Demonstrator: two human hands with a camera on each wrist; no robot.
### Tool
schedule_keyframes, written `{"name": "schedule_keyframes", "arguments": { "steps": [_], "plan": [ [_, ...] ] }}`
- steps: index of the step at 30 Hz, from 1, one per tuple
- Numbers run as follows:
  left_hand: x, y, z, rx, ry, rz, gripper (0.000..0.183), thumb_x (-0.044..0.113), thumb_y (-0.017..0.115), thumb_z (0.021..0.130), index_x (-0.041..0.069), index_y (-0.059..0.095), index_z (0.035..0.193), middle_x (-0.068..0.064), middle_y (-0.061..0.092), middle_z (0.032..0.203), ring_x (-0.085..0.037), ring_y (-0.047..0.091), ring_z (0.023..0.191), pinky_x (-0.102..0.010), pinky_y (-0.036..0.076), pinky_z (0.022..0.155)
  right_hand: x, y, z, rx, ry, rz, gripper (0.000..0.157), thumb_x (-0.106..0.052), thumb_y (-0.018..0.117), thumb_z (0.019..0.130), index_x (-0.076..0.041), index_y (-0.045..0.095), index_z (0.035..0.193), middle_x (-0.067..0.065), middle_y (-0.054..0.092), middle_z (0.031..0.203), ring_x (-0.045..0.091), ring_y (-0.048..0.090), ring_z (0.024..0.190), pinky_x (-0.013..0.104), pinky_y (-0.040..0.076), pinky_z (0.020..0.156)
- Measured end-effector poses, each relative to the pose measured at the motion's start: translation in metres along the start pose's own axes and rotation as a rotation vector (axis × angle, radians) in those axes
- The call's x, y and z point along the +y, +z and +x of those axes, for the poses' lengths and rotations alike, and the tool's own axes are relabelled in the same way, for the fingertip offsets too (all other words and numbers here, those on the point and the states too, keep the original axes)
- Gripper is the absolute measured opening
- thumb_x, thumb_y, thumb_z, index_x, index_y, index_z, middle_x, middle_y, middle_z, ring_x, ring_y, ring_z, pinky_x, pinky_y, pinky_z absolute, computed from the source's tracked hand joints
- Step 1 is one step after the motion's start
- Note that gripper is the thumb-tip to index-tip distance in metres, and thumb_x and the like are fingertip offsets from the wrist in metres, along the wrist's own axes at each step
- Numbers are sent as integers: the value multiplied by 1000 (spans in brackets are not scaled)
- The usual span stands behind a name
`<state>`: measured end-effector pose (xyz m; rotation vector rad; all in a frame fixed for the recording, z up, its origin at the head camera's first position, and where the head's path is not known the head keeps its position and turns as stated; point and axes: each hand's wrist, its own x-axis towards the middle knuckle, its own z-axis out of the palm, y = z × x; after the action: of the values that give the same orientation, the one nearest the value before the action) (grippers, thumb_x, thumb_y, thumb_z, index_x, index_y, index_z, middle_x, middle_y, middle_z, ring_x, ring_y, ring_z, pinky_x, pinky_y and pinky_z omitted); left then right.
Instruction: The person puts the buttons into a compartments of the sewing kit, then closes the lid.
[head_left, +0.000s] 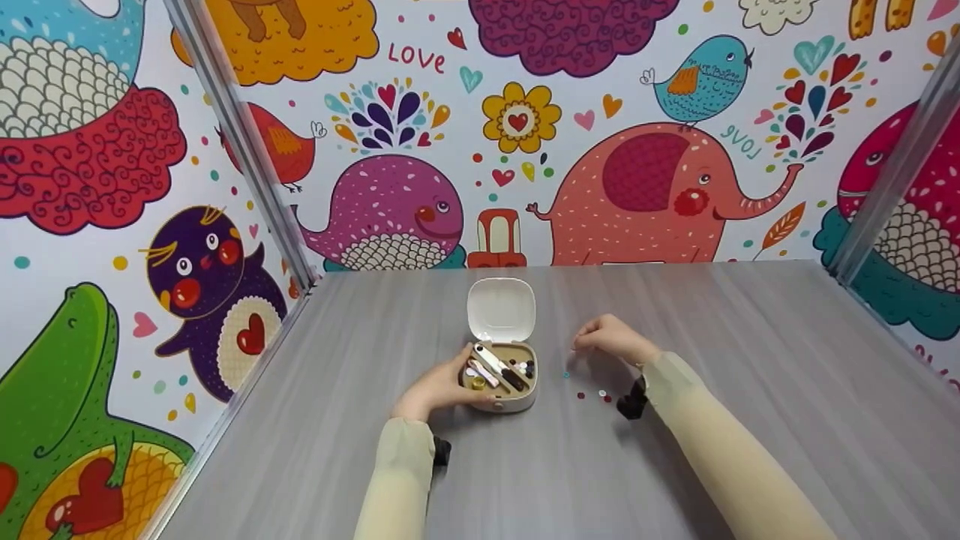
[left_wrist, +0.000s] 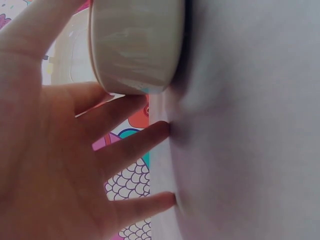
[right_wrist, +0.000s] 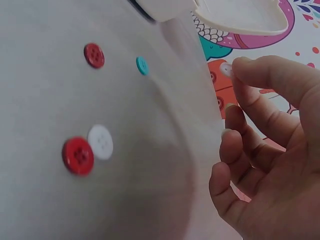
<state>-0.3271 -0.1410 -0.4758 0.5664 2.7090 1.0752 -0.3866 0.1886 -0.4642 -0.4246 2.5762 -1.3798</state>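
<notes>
A small white box (head_left: 519,404) stands on the table with its lid (head_left: 501,304) raised at the back. My left hand (head_left: 433,386) holds it from the left, thumb along the front and index finger near the back corner. In the left wrist view, the other fingers spread below the box wall (left_wrist: 135,47), two tips at the tabletop. To the right of the box, my right hand (head_left: 611,339) is raised over the table. Its thumb and index finger pinch a white button (right_wrist: 226,69), while the remaining fingers curl loosely.
A teal button (right_wrist: 142,65), two red buttons, one nearer the box (right_wrist: 94,55), and a white button (right_wrist: 100,142) lie on the table below my right hand. Inside the box are a metal tool with a dark handle (head_left: 513,379), a gold ring-like piece (head_left: 478,383) and several buttons (head_left: 523,366).
</notes>
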Motion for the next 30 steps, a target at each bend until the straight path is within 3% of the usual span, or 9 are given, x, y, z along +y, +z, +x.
{"name": "schedule_keyframes", "arguments": {
  "steps": [5, 17, 25, 30],
  "plan": [
    [1, -1, 0, -4, -13, -8, 111, 44, 82, 73, 1, 19, 153, -25, 34, 149, -39, 39, 133, -49, 33, 108, -6, 6, 2, -28, -1, 16, 18, -10, 67, 83, 5, 74, 88, 15, 70, 84, 22, 55, 73, 34, 47, 69],
    [3, -4, -2, -4, -33, -27, 113, 46, 83, 72, 5, 18, 155, -24, 34, 150, -38, 39, 133, -49, 33, 108, -18, 15, 13, -59, 19, 39, 21, -9, 67, 84, 12, 67, 83, 4, 53, 63, 15, 43, 59, 31, 36, 57],
    [3, -2, -2, -6, -34, -47, 113, 44, 84, 71, 5, 18, 155, -23, 31, 152, -38, 35, 135, -49, 30, 110, -21, 25, 13, -46, -11, 53, 19, -10, 68, 83, 7, 72, 88, 6, 63, 71, 15, 49, 62, 28, 41, 58],
    [3, -1, -2, -6, -18, -63, 112, 41, 84, 72, 1, 18, 153, -24, 31, 152, -38, 34, 136, -49, 30, 110, -22, 34, 14, -39, -31, 61, 16, -8, 68, 80, 7, 72, 84, 1, 60, 67, 11, 47, 59, 25, 39, 54]
  ]
}}
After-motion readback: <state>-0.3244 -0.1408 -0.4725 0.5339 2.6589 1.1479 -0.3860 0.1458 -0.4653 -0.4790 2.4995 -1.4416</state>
